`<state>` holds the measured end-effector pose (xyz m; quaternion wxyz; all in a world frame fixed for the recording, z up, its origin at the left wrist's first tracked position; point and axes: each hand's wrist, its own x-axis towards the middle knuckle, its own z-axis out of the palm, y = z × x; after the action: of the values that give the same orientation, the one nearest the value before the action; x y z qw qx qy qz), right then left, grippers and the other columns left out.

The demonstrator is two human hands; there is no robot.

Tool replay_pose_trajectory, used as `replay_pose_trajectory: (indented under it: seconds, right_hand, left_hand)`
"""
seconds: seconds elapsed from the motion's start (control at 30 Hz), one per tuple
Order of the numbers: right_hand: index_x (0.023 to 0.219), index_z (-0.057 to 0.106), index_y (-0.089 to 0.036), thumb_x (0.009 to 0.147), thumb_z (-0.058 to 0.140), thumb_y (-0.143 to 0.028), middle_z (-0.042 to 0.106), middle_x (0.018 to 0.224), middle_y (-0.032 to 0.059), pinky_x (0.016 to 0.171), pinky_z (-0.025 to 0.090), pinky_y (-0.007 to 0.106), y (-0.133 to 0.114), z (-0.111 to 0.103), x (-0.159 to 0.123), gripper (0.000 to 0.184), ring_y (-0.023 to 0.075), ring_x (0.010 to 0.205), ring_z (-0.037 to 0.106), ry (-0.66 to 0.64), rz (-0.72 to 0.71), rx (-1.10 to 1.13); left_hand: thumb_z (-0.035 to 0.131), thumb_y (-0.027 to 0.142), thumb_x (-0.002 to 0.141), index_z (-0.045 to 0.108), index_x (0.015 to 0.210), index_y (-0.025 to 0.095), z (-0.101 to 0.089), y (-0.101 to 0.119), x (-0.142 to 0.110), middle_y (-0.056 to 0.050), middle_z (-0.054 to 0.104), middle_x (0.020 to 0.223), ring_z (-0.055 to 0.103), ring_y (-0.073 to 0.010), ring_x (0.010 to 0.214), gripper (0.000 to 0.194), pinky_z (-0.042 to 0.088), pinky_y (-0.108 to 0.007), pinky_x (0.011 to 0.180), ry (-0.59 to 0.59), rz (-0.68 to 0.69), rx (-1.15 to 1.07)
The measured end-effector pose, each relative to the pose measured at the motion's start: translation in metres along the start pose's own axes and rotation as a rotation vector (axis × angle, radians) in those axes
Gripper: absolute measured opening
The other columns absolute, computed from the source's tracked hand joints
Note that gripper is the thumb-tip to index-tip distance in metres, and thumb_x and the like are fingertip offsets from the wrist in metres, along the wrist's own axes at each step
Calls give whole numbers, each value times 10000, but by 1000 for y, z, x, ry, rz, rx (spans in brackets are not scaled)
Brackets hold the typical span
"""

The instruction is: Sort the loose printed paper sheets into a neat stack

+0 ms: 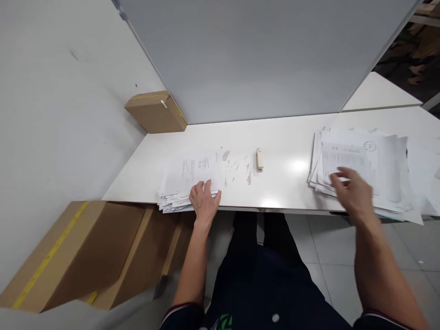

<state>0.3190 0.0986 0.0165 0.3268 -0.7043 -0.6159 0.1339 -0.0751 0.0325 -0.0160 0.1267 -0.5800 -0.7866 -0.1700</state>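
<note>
A stack of printed papers [192, 167] lies at the left of the white table, its sheets slightly uneven at the front. My left hand [205, 199] rests on the front right corner of this stack, fingers spread. On the right is a larger, untidy pile of papers [388, 169], topped by a smaller printed sheet [345, 158]. Over the front of that pile is my right hand [354, 190], its fingers loosely bent and apart, with nothing visible held. Whether its fingertips touch the sheet is hard to see. Between the stacks lies a small beige stapler [260, 160].
A cardboard box [156, 112] stands at the table's back left corner. Larger cardboard boxes [79, 252] are on the floor at the left. A grey panel [257, 59] rises behind the white table [282, 192], whose surface has worn patches near the middle.
</note>
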Motion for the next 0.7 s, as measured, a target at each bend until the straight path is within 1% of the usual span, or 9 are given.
replay_pose_trajectory:
  seconds: [0.07,0.13,0.2,0.27,0.37,0.47,0.53,0.63,0.7]
  right_hand:
    - [1108,542,-186,798,484,-468,639,950,89,607,460,332,-18,26,-20,424,188,649,605,-120,-66,120]
    - [1105,540,-184,809,477,-455,637,956,81,576,459,293,-33,47,-36,406,163,633,603,-205,-91,201]
    - [1094,540,-188,822,469,-434,634,953,72,576,457,278,-43,62,-48,374,149,625,599,-263,-99,247]
    - [1082,542,-190,832,461,-417,631,956,68,594,459,279,-50,72,-57,347,144,624,598,-308,-108,276]
    - [1074,543,-187,840,453,-402,625,960,74,628,464,292,-54,80,-64,331,151,649,598,-355,-137,288]
    - [1073,544,-186,841,449,-399,624,955,83,643,470,302,-53,82,-67,329,169,698,599,-373,-155,281]
    - [1073,544,-186,842,444,-396,627,952,87,651,474,307,-52,83,-68,327,178,723,602,-375,-152,283]
    - [1067,545,-183,842,442,-384,633,940,89,667,477,317,-51,84,-68,318,187,743,605,-374,-145,284]
    - [1067,543,-181,841,444,-379,635,936,90,675,478,322,-50,84,-68,316,189,747,606,-375,-142,283]
  left_hand:
    - [538,346,747,527,1155,176,3,2,0,-137,495,1143,385,-309,1075,442,337,-441,867,-9,-15,13]
    - [539,323,738,536,1142,188,5,5,0,-126,507,1129,391,-307,1067,426,328,-441,869,-7,-49,13]
    - [548,303,721,551,1124,204,6,10,1,-118,516,1120,394,-312,1063,415,318,-450,868,0,-106,7]
    - [555,284,707,571,1098,221,7,15,2,-112,523,1112,395,-316,1062,396,312,-459,862,7,-167,-8]
    - [556,295,716,616,1030,253,6,21,4,-99,541,1099,397,-317,1062,323,305,-468,855,15,-224,-49]
    - [530,337,757,660,925,270,3,22,6,-85,572,1073,408,-312,1056,222,304,-475,847,18,-246,-94]
    - [490,335,795,668,881,264,2,18,7,-77,598,1048,424,-301,1042,211,313,-473,840,10,-227,-115]
    - [445,306,826,664,862,234,1,6,11,-75,635,984,463,-277,999,233,344,-440,824,-3,-180,-165]
    - [455,294,817,663,820,214,-1,-3,16,-70,652,917,488,-257,961,223,370,-402,814,27,-184,-245]
